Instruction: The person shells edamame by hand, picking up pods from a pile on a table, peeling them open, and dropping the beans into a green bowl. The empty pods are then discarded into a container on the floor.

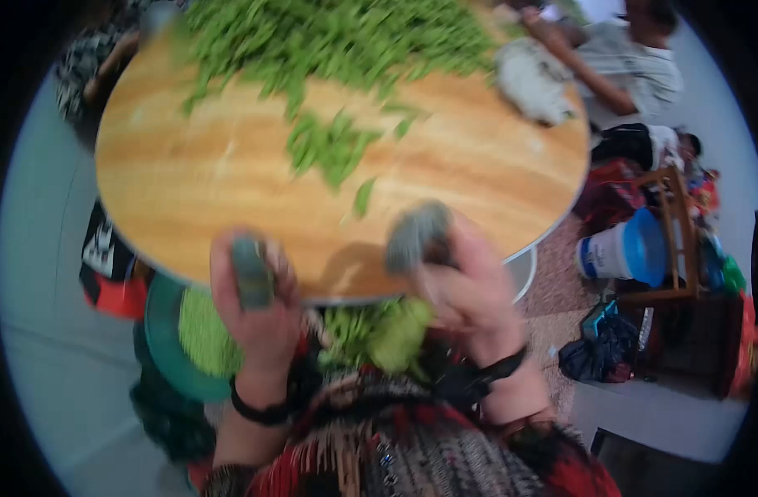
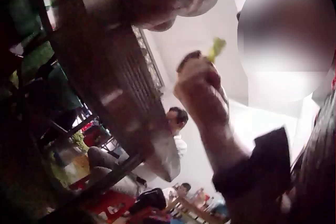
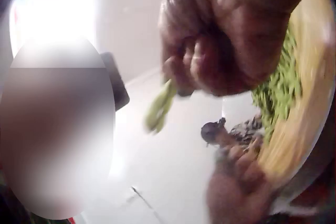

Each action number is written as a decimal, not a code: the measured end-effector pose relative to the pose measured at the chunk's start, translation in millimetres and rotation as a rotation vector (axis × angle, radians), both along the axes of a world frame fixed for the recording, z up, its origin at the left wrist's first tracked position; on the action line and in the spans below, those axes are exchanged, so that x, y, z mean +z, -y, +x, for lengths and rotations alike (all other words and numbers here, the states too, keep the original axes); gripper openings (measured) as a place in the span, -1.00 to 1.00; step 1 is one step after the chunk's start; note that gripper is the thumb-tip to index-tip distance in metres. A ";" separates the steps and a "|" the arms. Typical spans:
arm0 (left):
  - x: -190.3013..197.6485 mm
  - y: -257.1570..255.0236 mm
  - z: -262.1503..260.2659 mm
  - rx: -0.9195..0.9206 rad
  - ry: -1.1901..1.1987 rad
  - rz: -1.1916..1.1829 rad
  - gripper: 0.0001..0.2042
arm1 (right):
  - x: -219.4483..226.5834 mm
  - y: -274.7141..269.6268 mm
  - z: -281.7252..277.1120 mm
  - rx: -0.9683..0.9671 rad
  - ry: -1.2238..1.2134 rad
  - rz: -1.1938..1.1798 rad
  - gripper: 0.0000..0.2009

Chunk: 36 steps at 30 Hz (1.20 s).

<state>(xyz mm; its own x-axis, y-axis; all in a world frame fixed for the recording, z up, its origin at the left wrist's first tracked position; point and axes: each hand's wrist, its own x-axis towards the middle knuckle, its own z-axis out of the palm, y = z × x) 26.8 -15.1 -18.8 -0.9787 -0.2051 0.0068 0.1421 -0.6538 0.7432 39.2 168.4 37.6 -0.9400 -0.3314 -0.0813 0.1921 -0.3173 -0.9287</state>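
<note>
My right hand (image 1: 471, 277) is lifted over the near edge of the round wooden table (image 1: 188, 186). Between its thumb and fingers it pinches a green pod (image 3: 161, 107), which sticks out past the fingertips. To its left is my left hand (image 1: 259, 290), palm side up, fingers loosely curled; nothing shows in its grasp. Grey-green covers wrap a digit of each hand, one on the left thumb (image 1: 252, 272). Beyond the hands, a small cluster of pods (image 1: 331, 151) and a single pod (image 1: 363, 197) lie on the wood. Below the table edge are more greens (image 1: 387, 335) at my lap.
A large heap of pods (image 1: 337, 37) covers the table's far side. At lower left stands a green basin (image 1: 159, 335) with small bright-green pieces. A pale cloth-like bundle (image 1: 532, 79) lies at the right edge. Other people sit around the table; a white-and-blue bucket (image 1: 606, 251) is at right.
</note>
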 end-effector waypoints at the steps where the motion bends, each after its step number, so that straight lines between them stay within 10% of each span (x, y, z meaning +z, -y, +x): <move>1: 6.9 10.7 -4.4 -0.085 -0.021 -0.094 -0.80 | 0.2 -9.7 -6.4 0.375 -0.317 0.108 -0.82; 3: 5.2 18.4 -4.3 -0.092 0.009 -0.074 -0.79 | -5.8 -4.7 -2.6 0.484 -0.534 0.604 -0.78; 6: 13.9 16.3 -5.6 -0.227 0.113 0.033 -0.80 | -15.3 8.3 -14.8 -0.095 -0.409 0.976 -0.72; 9: 19.7 10.5 -12.0 -0.336 0.154 -0.100 -0.86 | -19.1 21.3 -40.5 -0.234 -0.537 1.493 -0.71; 13: 17.9 2.8 -14.6 -0.396 0.132 -0.084 -0.72 | -37.6 26.5 -45.1 -0.353 -0.581 1.508 -0.71; 21: 12.9 -14.2 -11.8 -0.607 0.185 0.160 -0.71 | -8.6 18.7 -10.1 -0.048 0.042 0.301 -0.84; 29: 11.2 -22.0 -0.6 -0.372 0.090 -0.044 -0.75 | -6.3 9.5 2.8 0.100 0.244 0.086 -0.78; 36: 8.2 -13.3 3.4 -0.537 -0.036 0.042 -0.70 | -15.1 9.9 6.3 0.158 0.350 -0.212 -0.83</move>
<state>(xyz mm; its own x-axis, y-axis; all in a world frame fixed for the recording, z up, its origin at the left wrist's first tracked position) 30.2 -1.8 -10.6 -0.9454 0.3229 0.0444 -0.1955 -0.6707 0.7155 45.5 158.6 22.5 -0.8040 -0.5130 -0.3007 0.5456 -0.4353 -0.7162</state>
